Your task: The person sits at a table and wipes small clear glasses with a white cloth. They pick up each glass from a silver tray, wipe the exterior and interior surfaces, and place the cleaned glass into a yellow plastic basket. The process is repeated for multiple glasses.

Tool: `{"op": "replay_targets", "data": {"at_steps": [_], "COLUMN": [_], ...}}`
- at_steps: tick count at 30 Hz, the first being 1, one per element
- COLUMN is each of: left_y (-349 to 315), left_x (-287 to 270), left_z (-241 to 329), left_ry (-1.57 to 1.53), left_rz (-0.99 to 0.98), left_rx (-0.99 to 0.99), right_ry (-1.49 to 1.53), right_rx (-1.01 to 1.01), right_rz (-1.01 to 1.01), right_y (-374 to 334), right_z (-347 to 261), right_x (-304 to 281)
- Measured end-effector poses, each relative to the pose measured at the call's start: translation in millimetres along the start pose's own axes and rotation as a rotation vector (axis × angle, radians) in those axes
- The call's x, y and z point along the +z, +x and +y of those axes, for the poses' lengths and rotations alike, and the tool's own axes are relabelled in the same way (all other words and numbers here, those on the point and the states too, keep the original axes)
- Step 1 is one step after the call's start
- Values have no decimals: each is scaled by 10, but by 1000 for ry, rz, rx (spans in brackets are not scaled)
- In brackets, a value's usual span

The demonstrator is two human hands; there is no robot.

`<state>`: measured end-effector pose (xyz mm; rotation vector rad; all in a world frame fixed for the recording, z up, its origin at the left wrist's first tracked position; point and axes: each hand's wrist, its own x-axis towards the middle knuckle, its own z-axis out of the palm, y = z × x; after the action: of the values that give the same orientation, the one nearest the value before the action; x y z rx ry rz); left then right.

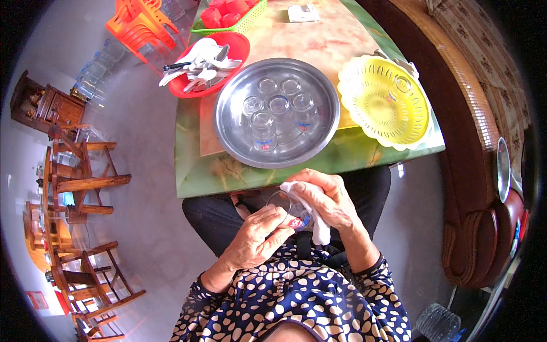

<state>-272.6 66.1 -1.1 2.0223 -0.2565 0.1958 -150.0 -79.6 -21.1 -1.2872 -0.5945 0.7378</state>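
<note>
My left hand (259, 236) is closed around a clear drinking glass (280, 200) with a red and blue mark, held over my lap. A white cloth (320, 228) is gripped in my right hand (329, 200) and pressed against the side of that glass. Just beyond my hands, a round steel tray (233, 139) on the table carries several clear glasses (279, 105) standing upright. To its right sits a yellow openwork plastic basket (376, 100) with one clear glass (402, 85) in it.
A red bowl (244, 47) of spoons and other cutlery stands left of the tray. Behind it a green basket (250, 18) holds red cups. A folded white cloth (303, 13) lies at the far end. Wooden chairs (94, 182) line the left, a brown sofa (456, 114) the right.
</note>
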Motion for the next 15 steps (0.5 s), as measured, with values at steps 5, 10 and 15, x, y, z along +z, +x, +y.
{"op": "replay_targets", "data": {"at_steps": [5, 10, 15], "left_y": [-57, -46, -43], "left_x": [29, 24, -48], "left_z": [-67, -29, -84], "left_ry": [-149, -247, -80], "left_rz": [81, 170, 118], "left_rx": [-149, -190, 15], "right_ry": [-434, -692, -391], "right_rx": [-558, -762, -567], "right_rz": [-5, 70, -6], "right_y": [-71, -151, -132], "right_z": [-25, 21, -87], "right_x": [39, 184, 126]}}
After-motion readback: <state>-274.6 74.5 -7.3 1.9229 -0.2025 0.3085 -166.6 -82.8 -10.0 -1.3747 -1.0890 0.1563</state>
